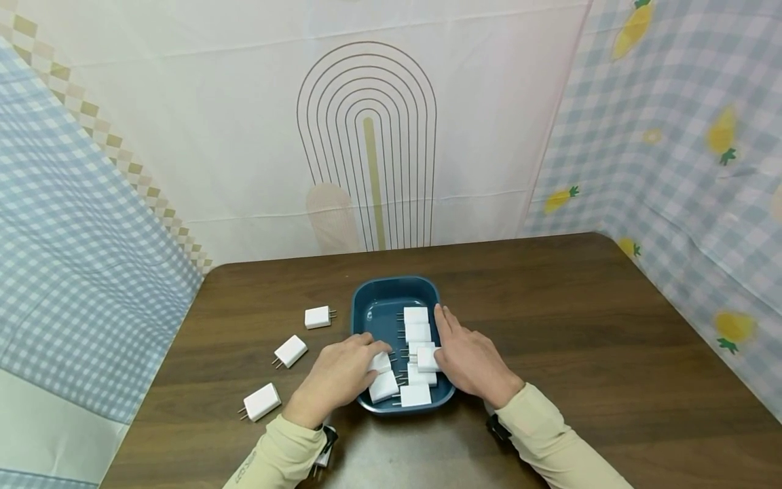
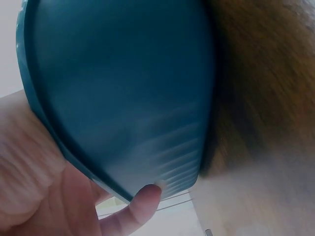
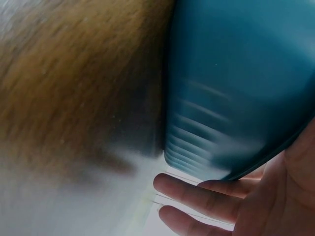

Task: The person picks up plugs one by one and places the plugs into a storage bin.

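A blue tray [image 1: 396, 280] holds several white plug adapters in a column along its right side. My left hand [image 1: 339, 372] reaches over the tray's left rim and pinches a white adapter [image 1: 380, 363] between thumb and fingers; another white adapter [image 1: 383, 386] lies just below it. In the left wrist view, one finger of my left hand [image 2: 74, 191] touches the tray's outer wall [image 2: 123, 98]. My right hand [image 1: 476, 360] rests over the right rim, its thumb touching a white adapter [image 1: 428, 359] atop the column. Extended fingers [image 3: 197, 196] lie outside the tray's wall [image 3: 236, 88].
Three loose adapters lie on the brown table [image 1: 550, 305] left of the tray: one upper [image 1: 318, 317], one middle [image 1: 290, 351] and one lower [image 1: 262, 401]. Another white adapter [image 1: 322, 456] is partly hidden beside my left wrist. Patterned cloths hang behind and at both sides.
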`<action>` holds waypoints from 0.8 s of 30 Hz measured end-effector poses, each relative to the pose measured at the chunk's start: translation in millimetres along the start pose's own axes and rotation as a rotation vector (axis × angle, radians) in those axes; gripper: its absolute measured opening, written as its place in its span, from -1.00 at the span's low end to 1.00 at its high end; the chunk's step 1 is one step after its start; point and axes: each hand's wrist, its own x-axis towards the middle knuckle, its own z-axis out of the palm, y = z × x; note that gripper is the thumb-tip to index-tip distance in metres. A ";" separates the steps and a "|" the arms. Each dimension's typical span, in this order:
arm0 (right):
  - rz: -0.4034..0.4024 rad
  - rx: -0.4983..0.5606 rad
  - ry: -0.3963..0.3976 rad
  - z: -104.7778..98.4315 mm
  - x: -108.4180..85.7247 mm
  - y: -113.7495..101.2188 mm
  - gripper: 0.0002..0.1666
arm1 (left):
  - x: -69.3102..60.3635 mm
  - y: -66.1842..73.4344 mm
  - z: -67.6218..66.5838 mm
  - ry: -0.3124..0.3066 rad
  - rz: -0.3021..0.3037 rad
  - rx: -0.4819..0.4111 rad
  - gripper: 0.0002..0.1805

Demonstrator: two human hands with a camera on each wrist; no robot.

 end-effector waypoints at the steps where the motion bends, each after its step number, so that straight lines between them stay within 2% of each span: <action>1: 0.001 0.001 -0.001 -0.2 0.0 -0.1 -0.14 | 0.0 0.3 0.0 -0.001 0.000 -0.002 -0.62; 10: -0.004 0.003 0.003 -0.8 -0.9 -0.9 -0.15 | -0.5 2.0 -0.4 0.003 -0.011 -0.001 -0.68; 21: -0.003 -0.005 0.006 -1.5 -0.1 -0.3 -0.14 | -0.7 2.7 -2.8 -0.010 0.004 -0.007 -0.67; 24: 0.005 -0.007 0.000 -0.7 0.0 -0.3 -0.15 | -1.5 4.1 -2.2 -0.005 0.011 0.015 -0.66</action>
